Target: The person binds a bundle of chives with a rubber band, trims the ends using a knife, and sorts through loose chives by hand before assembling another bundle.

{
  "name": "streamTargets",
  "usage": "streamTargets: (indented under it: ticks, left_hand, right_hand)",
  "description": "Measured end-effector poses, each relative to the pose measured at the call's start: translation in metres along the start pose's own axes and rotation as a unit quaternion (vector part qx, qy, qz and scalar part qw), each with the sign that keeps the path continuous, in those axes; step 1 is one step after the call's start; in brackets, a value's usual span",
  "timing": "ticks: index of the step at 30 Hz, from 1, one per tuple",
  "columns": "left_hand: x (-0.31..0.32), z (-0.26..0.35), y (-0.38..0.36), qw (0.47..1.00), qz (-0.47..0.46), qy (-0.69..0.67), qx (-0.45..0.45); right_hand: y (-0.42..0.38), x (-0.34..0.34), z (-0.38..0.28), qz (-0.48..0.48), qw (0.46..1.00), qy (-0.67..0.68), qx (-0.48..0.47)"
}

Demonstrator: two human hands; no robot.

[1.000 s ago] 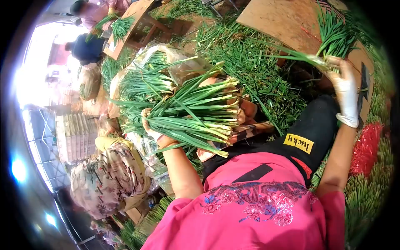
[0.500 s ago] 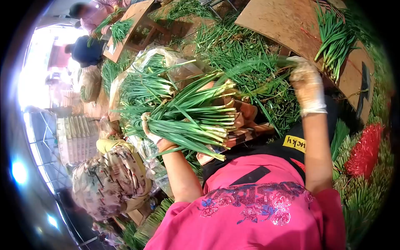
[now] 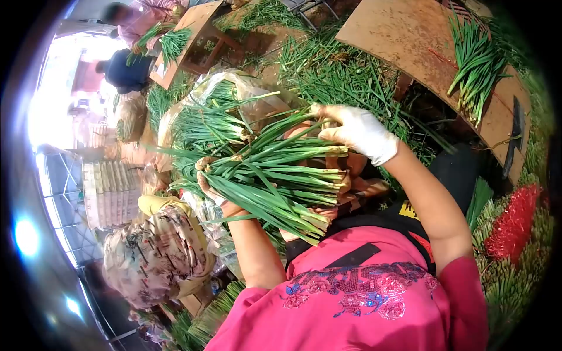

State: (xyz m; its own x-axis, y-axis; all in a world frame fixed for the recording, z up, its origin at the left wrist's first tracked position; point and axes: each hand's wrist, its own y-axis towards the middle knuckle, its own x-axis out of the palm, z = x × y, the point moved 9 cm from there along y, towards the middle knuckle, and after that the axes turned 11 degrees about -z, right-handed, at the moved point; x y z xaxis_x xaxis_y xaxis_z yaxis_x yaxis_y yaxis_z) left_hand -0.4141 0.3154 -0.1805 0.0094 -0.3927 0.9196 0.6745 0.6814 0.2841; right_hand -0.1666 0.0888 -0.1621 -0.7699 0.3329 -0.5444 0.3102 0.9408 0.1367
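Head view: both hands (gloved) grip scallion bunch (image 3: 275, 175).

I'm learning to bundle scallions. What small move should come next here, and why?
Probably lay the stalks under the right hand flush onto the bunch gripped by the left hand: the gloved hand sits at the cut ends, which look uneven.

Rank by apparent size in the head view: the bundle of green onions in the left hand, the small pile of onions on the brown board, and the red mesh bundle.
1. Bundle of green onions, held by the left hand.
2. Small pile of onions and red mesh bundle look similar; the fisheye edge makes ranking unsure.
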Motion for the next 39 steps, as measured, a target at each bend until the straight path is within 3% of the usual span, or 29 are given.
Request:
streamTargets:
  ticks: [2,3,4,5,6,7,8,9,10,13,14,16,18,20,21,22,24,25,28,30,31,32,35,36,37,38,39]
  left_hand:
    - [-0.003,0.004,0.002,0.991,0.008,-0.133,0.024]
    - [0.01,0.001,0.005,0.997,-0.026,-0.07,-0.007]
    - [0.028,-0.001,0.007,0.996,-0.043,0.073,0.007]
    - [0.023,0.007,0.006,0.999,-0.023,0.037,0.015]
    - [0.017,0.014,0.006,1.0,-0.005,0.001,0.023]
    - [0.028,0.008,0.01,0.999,-0.033,-0.035,-0.002]
    - [0.034,0.007,0.013,0.999,-0.019,-0.023,0.014]
    - [0.035,0.01,0.016,1.0,-0.03,-0.004,0.006]
    - [0.043,0.008,0.022,0.999,-0.042,0.015,-0.004]
    - [0.082,-0.02,0.029,0.992,-0.086,0.08,-0.051]
    - [0.089,-0.025,0.033,0.991,-0.1,0.09,-0.026]
    - [0.074,-0.018,0.037,0.995,-0.032,0.091,0.019]
    - [0.092,-0.044,0.037,0.993,-0.093,-0.02,-0.065]
    - [0.084,-0.027,0.036,0.978,-0.022,0.206,0.011]
    - [0.085,-0.029,0.033,0.985,-0.003,0.175,0.004]
    - [0.09,-0.026,0.035,0.973,-0.012,0.227,0.03]
    - [0.08,-0.015,0.036,0.982,-0.031,0.185,0.011]
    - [0.085,-0.019,0.033,0.985,-0.015,0.172,0.024]
    - [0.087,-0.022,0.04,0.988,-0.136,0.013,-0.071]
    - [0.088,-0.022,0.036,0.994,-0.094,0.008,-0.053]
    - [0.074,-0.021,0.037,0.989,-0.091,0.021,-0.113]
    - [0.07,-0.017,0.037,0.992,-0.076,-0.005,-0.104]
    - [0.08,-0.023,0.034,0.993,-0.068,0.022,-0.091]
    - [0.091,-0.028,0.033,0.994,-0.071,0.04,-0.074]
    - [0.097,-0.031,0.033,0.994,-0.077,0.058,-0.057]
    - [0.097,-0.032,0.034,0.994,-0.076,0.062,-0.05]
    - [0.095,-0.031,0.034,0.994,-0.074,0.067,-0.043]
  right_hand:
    - [0.011,0.018,-0.01,-0.062,0.997,-0.024,-0.032]
    - [0.005,0.011,-0.016,-0.037,0.993,-0.049,-0.098]
    - [-0.001,0.003,-0.003,-0.047,0.998,0.026,-0.043]
    - [-0.011,0.005,0.036,-0.066,0.978,0.188,0.061]
    - [-0.022,-0.013,0.053,-0.05,0.994,0.005,0.095]
    - [-0.033,-0.021,0.077,-0.103,0.951,-0.256,0.139]
    - [-0.054,-0.022,0.136,-0.145,0.899,-0.352,0.217]
    - [-0.065,-0.037,0.135,-0.131,0.873,-0.4,0.248]
    - [-0.058,-0.048,0.103,-0.063,0.909,-0.371,0.178]
    - [-0.013,-0.052,-0.007,0.002,0.966,-0.257,-0.008]
    - [0.002,-0.045,-0.042,0.009,0.979,-0.197,-0.06]
    - [0.018,-0.017,-0.105,0.052,0.96,-0.166,-0.221]
    - [0.038,0.009,-0.138,0.021,0.968,-0.037,-0.247]
    - [0.052,0.037,-0.156,-0.081,0.963,0.064,-0.249]
    - [0.046,0.037,-0.169,-0.023,0.945,-0.052,-0.322]
    - [0.046,0.034,-0.164,-0.018,0.95,-0.008,-0.311]
    - [0.041,0.023,-0.154,-0.015,0.955,0.077,-0.287]
    - [0.037,0.017,-0.149,-0.011,0.963,0.036,-0.266]
    - [0.02,0.0,-0.117,-0.032,0.976,0.011,-0.215]
    - [0.008,-0.027,-0.059,-0.015,0.997,0.067,-0.022]
    - [-0.002,-0.044,-0.027,0.03,0.996,0.087,0.01]
    - [-0.012,-0.06,0.0,0.077,0.99,0.106,0.042]
    - [-0.038,-0.057,-0.009,0.058,0.974,0.182,0.123]
    - [-0.036,-0.044,-0.045,-0.021,0.992,0.109,0.064]
    - [-0.04,-0.023,-0.072,-0.051,0.996,0.034,-0.058]
    - [-0.043,0.004,-0.079,-0.144,0.989,0.035,0.002]
    - [-0.044,0.027,-0.087,-0.155,0.988,-0.014,-0.018]
